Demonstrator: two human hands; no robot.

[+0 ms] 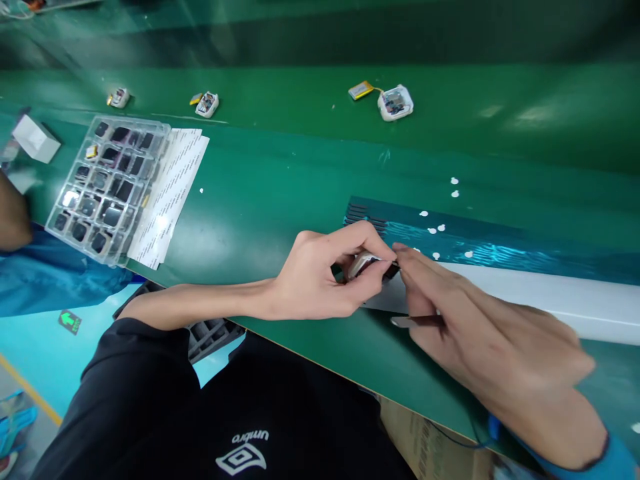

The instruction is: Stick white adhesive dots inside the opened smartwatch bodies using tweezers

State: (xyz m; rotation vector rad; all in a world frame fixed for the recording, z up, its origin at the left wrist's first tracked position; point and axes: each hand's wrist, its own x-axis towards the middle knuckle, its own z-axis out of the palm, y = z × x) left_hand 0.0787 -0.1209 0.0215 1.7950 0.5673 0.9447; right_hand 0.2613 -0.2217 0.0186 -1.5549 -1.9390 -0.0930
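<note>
- My left hand reaches in from the left with the forearm bare and nearly level above the green bench, wrist straight, fingers curled over and thumb tucked beneath, pinching a small device
- My right hand comes in from the lower right, back of the hand toward the camera, its index finger and thumb stretched forward to meet the same device at its right end; it is closed, and a thin flat tool lies along its underside, though I cannot tell how firmly that is held
- The small device is a pale, rounded-edged piece with a light top and a darker part at the end nearest my right fingertips; my fingers hide most of it, so its face cannot be made out
- It sits between both hands, gripped by the left and touched by the right fingertips, held just above the near part of the bench where a white sheet begins, beside a shiny blue-green mat dotted with small white bits
- Well apart, to the far left, a clear compartment tray of dark square parts rests on white label sheets
- Farther back lies a white open casing wired to a yellow battery
</note>
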